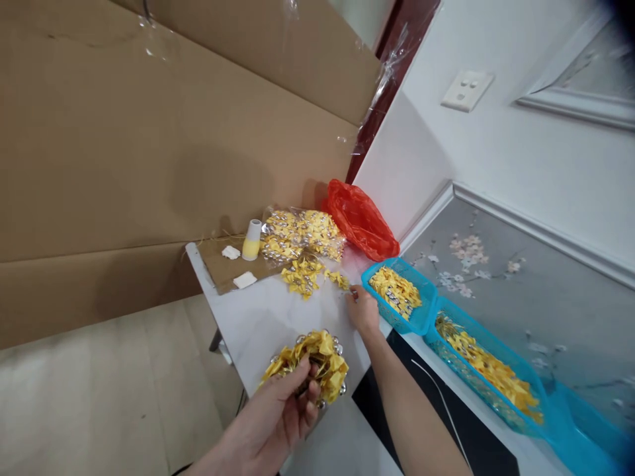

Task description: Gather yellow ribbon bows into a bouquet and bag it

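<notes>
My left hand (285, 413) is closed around the stems of a bunch of yellow ribbon bows with silver bells (330, 367), held above the near part of the white table (248, 317). Farther off, my right hand (364, 312) is low over the table, its fingertips drawn together; what they hold, if anything, is too small to make out. Just beyond those fingertips lie a few loose yellow bows (338, 279). A small heap of bows with bells (301, 276) sits to their left.
Two blue baskets (430, 311) of yellow bows line the wall side, the first close to my right hand. At the back are clear bags of bows (282, 231), a red plastic bag (364, 225) and a white-and-yellow cone (252, 241) on cardboard. Large cardboard (149, 145) stands behind.
</notes>
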### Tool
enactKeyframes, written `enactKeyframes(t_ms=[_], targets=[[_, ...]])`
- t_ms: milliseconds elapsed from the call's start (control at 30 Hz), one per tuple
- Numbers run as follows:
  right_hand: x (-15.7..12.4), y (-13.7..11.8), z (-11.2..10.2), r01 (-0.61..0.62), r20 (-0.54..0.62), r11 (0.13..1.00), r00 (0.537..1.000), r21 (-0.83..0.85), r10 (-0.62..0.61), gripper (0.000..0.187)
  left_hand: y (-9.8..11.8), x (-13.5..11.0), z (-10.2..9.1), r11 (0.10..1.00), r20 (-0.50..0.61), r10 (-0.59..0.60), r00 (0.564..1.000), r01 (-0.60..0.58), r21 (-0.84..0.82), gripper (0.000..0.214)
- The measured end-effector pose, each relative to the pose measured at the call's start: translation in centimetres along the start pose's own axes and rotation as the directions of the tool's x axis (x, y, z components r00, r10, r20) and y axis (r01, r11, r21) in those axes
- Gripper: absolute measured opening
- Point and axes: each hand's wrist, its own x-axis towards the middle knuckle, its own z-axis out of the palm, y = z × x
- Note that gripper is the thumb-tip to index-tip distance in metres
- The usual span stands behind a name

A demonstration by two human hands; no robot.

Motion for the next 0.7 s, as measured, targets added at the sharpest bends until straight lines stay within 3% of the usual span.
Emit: enactKeyframes(t_ms=[133,267,467,600,700], targets=[[-0.1,0.1,-0.1,-0.014,0.012,0.998,1.0,0.061,0.013,0.021,0.1,-0.1,0.1,1.0,-0.015,-0.001,1.0,0.001,-0.008,0.006],[-0.8,0.6,-1.5,-0.008,0.007,0.971,1.0,0.24,0.007,0.02,0.2,0.2,0.0,1.0,0.011,-0.002,1.0,0.002,-0.017,0.006],[-4.1,-0.1,-5.1,-0.064,0.123,0.821,0.992,0.568,-0.008,0.027,0.2,0.6,0.3,1.0,0.023,0.002,1.0,-0.002,-0.027,0.007],[-6.2,-1.6,-7.4,-0.122,0.217,0.74,0.976,0.662,-0.033,0.032,0.0,0.7,1.0,0.999,0.011,0.028,1.0,-0.028,-0.032,0.006],[-6.8,-2.8,-8.7,-0.094,0.206,0.725,0.976,0.682,-0.066,0.032,-0.2,0.8,1.4,0.999,0.003,0.04,0.999,-0.04,-0.03,0.006]])
